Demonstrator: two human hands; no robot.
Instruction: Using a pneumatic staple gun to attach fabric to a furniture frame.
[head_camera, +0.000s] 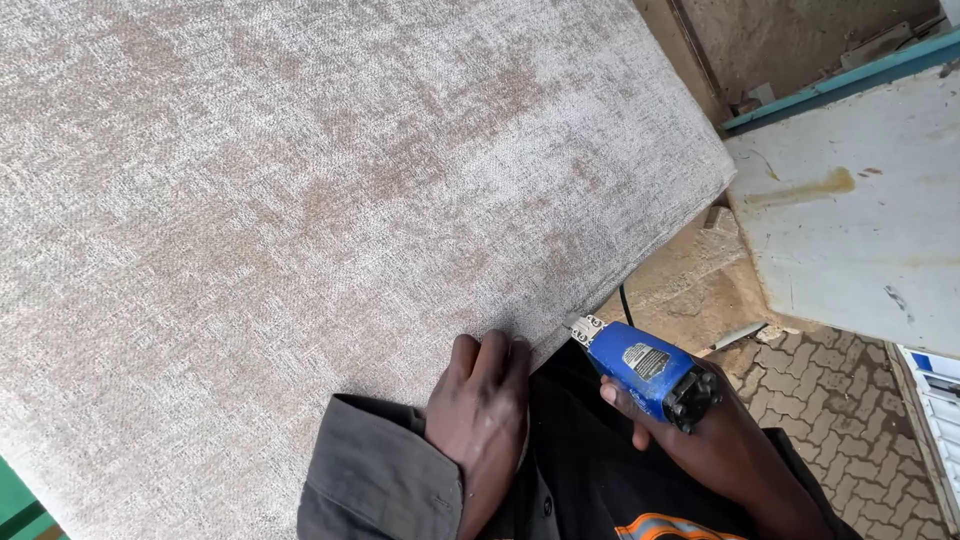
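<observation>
We press our left hand (478, 415) flat on the grey cloth (300, 220) edge to keep it tight, while our right hand (700, 440), at three o'clock, fingers wrapped around the blue staple gun (645, 372), aims at it.

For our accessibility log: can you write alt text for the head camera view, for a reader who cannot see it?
A person's right hand holds a blue handheld power tool with its nose at the edge of a large panel covered in beige woven fabric. The left hand presses on the fabric at that edge beside the tool. To the right are a paved floor and a stained white board.
</observation>
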